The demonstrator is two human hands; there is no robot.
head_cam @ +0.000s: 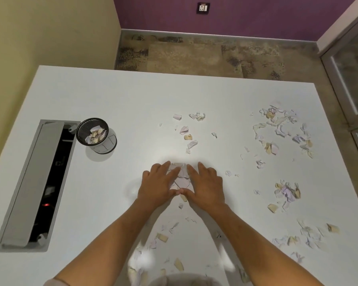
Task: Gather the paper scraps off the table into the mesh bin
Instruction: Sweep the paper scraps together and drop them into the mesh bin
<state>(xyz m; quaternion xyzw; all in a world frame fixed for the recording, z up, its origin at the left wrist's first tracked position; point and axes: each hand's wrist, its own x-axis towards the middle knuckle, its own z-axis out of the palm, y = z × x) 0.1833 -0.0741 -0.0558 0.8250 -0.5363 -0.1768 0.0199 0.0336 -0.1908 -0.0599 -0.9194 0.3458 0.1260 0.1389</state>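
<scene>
While both hands lie flat with fingers spread, I note the left hand [158, 183] and right hand [206, 185] cupping a small pile of scraps [181, 178] mid-table [116, 96], thumbs touching. Loose scraps [283, 129] litter the right side. The mesh bin [95, 135] stands well to the left, partly filled.

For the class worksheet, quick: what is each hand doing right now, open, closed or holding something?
Left hand: open, fingers flat against the small heap of paper scraps.
Right hand: open, fingers flat against the same heap from the other side.
</scene>
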